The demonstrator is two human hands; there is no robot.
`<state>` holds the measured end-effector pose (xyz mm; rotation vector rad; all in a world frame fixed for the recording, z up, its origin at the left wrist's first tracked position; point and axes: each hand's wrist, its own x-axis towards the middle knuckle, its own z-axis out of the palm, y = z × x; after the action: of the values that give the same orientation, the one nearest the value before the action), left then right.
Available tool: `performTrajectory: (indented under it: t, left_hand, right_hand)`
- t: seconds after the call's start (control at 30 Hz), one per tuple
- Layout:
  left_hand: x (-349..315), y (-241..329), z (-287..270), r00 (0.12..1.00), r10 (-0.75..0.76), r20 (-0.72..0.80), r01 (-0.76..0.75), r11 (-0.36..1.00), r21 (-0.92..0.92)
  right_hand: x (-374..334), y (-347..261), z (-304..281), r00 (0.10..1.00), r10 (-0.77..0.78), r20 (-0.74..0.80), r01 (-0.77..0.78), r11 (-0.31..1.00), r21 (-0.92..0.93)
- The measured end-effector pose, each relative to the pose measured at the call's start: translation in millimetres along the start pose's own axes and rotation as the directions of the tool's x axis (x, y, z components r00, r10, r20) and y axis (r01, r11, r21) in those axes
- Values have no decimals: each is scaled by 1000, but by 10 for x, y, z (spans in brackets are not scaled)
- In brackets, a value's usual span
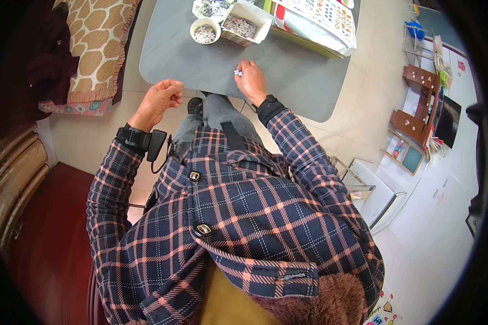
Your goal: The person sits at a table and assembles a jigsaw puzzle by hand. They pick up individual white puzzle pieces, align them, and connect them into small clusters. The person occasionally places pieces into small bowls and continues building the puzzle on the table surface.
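Note:
My right hand (250,81) is over the grey table (179,65), its fingers closed on small pale-purple pieces (238,72) that look like jigsaw puzzle pieces. Near the table's front edge, my left hand (161,102) is held with thumb and fingers pinched together; whatever is between them, if anything, is too small to make out. Beyond the hands stand a paper cup (205,33) and an open carton (255,24), both holding many similar small pale pieces. Behind the cup lies another light-coloured container (211,8) with more pieces.
At the table's far right lie a green-edged box (303,40) and printed sheets (322,16). A cushioned seat with a giraffe-patterned cover (97,49) is to the left. My legs (222,114) are below the table's front edge. A brown desk (417,103) stands farther right.

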<state>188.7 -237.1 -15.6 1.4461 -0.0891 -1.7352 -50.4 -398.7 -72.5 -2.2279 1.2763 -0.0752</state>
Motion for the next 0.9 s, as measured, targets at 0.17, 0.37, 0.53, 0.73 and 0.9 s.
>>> performTrajectory:
  t: [0.17, 0.37, 0.53, 0.73, 0.9]
  left_hand:
    - [89, -194, 70, 999, 16, 31, -19, 997, 72]
    - [482, -356, 200, 993, 114, 33, -117, 901, 418]
    - [1043, -616, 269, 864, 486, 129, -400, 508, 763]
    - [1452, -877, 242, 735, 662, 144, -431, 293, 854]
    - [1678, -1000, -35, 692, 721, 10, -260, 237, 936]
  right_hand:
    - [81, 32, 70, 996, -23, -81, 21, 999, -31]
    - [131, 52, 266, 984, 20, -179, -28, 999, -43]
    - [110, 126, 439, 982, 171, -85, -141, 949, 281]
    - [-515, 236, 176, 925, 343, 165, -332, 518, 788]
    - [-1453, 438, -24, 909, 397, 124, -323, 485, 813]
